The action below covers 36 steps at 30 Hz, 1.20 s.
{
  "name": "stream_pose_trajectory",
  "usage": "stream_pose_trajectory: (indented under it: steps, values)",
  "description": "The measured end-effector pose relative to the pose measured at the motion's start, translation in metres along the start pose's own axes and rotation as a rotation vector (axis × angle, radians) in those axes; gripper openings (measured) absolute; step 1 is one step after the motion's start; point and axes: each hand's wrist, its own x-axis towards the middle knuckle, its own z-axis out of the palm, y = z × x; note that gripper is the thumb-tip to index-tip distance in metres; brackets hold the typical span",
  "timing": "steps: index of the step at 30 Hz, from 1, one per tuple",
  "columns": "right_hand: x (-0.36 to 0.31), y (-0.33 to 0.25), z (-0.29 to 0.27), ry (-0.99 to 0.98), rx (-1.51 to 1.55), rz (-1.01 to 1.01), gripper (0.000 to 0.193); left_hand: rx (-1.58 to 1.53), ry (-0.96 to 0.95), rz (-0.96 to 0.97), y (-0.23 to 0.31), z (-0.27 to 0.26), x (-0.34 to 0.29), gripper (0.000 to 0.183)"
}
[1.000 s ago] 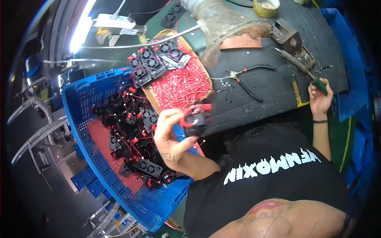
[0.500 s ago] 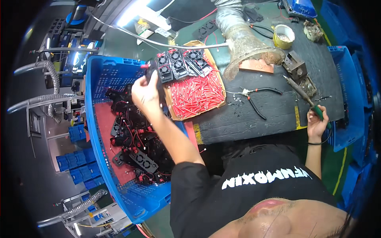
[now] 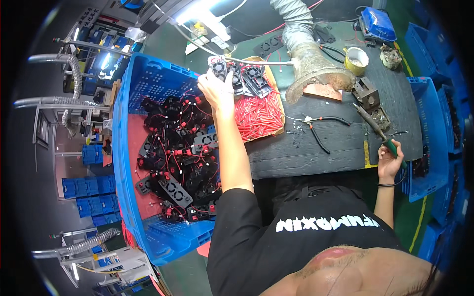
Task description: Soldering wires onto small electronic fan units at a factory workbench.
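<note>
My left hand [image 3: 217,92] grips a black fan unit [image 3: 217,69] by its near end, at the left of a shallow cardboard box [image 3: 266,133]. More black fan units [image 3: 255,79] lie side by side across the box's far part. Many thin red tube-like pieces [image 3: 257,116] fill the near part. At the right, my right hand [image 3: 390,162] is closed around the green handle of a soldering iron [image 3: 374,123]. The iron's tip points up and left, beside a small metal stand [image 3: 380,118].
Left of the bench stands a blue crate [image 3: 140,217] piled with black fan units and red wires. Pliers [image 3: 316,126] lie on the dark bench [image 3: 296,160]. Behind them are a fume duct funnel [image 3: 316,66] and a yellow tin [image 3: 355,61]. Another blue crate [image 3: 429,148] stands right.
My left hand has moved right and away from me, carrying a fan unit from the crate's edge to the row at the box. My right hand still holds the iron. The view has shifted slightly.
</note>
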Motion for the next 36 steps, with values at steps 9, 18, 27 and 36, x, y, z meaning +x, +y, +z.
stream_pose_trajectory:
  steps: [9, 18, 27, 36]
  values:
    - [0.005, 0.001, -0.009, -0.067, 0.044, -0.006, 0.036, -0.143, 0.040, 0.103, -0.011, -0.081, -0.122, 0.029]
    - [0.011, 0.007, -0.025, -0.111, 0.095, -0.045, 0.037, 0.526, -0.036, -0.155, -0.074, -0.188, -0.186, 0.038]
    - [0.012, 0.006, -0.028, -0.155, 0.029, -0.058, 0.038, 0.382, -0.158, -0.333, -0.130, -0.173, -0.191, 0.045]
    - [0.013, 0.007, -0.035, -0.228, 0.053, -0.078, 0.038, -0.281, 0.482, -0.334, -0.124, -0.180, -0.163, 0.030]
